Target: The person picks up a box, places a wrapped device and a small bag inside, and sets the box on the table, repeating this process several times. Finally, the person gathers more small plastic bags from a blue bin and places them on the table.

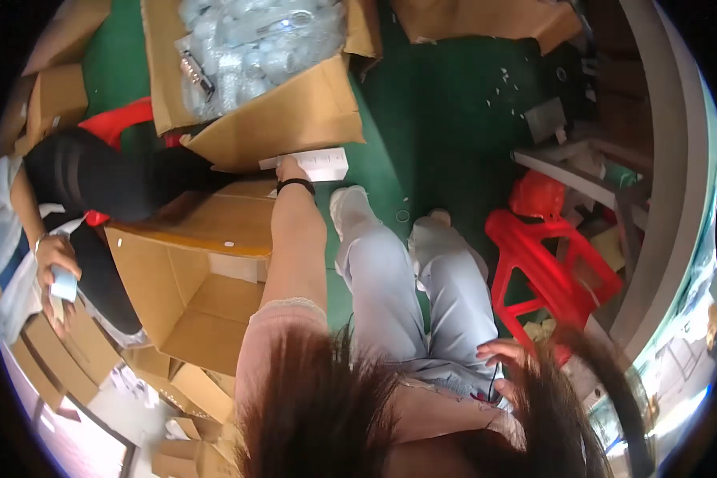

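Note:
Stretched forward over the floor, my left hand (291,169) grips one end of a small white box (327,164). A dark band circles that wrist. The white box lies just beyond the rim of a cardboard carton (187,275) and below the flap of a larger carton (287,111). My right hand (508,365) rests by my lap at the right, fingers apart and holding nothing that I can see. Strands of hair cover part of it.
Bubble-wrapped items (255,56) fill the larger carton. A red plastic stool (550,267) stands right of my legs, beside a grey frame (570,171). At left, another person's hand (56,259) holds a light-blue object (64,283). Flattened cardboard (68,350) lies lower left.

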Motion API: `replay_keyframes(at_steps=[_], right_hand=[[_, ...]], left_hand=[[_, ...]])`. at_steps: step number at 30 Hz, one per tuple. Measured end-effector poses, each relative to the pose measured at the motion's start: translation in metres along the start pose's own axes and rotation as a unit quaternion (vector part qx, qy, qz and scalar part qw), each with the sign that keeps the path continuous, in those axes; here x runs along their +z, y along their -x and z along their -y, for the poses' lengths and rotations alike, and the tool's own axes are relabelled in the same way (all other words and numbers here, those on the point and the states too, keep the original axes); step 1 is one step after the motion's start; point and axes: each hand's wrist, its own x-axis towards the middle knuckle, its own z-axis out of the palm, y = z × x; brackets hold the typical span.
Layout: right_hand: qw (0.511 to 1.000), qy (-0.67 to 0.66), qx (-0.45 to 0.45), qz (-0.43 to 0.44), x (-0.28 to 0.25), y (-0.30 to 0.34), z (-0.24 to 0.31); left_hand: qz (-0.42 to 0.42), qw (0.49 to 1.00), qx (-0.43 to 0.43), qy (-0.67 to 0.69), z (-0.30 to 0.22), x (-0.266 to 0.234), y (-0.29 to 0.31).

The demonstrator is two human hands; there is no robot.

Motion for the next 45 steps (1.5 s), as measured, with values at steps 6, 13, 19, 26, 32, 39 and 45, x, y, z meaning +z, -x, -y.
replay_keyframes(at_steps=[6, 13, 19, 26, 32, 39, 45], right_hand=[[0.998, 0.033, 0.006, 0.056, -0.002, 0.024, 0.028], [0.993, 0.078, -0.058, -0.072, 0.019, 0.085, 0.141], [0.864, 0.303, -0.276, -0.292, 0.012, 0.123, 0.187], [0.859, 0.12, -0.321, -0.381, -0.042, 0.161, 0.191], [0.877, 0.078, -0.326, -0.345, -0.093, 0.213, 0.189], [0.561, 0.26, 0.328, -0.714, -0.263, 0.285, 0.113], [0.665, 0.101, 0.574, -0.468, -0.361, 0.306, -0.013]], left_hand=[[-0.167, 0.894, 0.415, -0.025, 0.061, 0.012, 0.085], [-0.133, 0.49, 0.826, -0.246, 0.181, -0.028, 0.4], [0.211, 0.289, 0.888, -0.288, 0.263, -0.109, 0.658], [0.378, 0.002, 0.894, -0.242, 0.312, -0.049, 0.765], [0.72, 0.277, 0.508, -0.382, 0.342, 0.024, 0.766], [0.614, 0.154, 0.6, -0.49, 0.302, 0.091, 0.782], [0.545, 0.145, 0.645, -0.516, 0.269, 0.139, 0.802]])
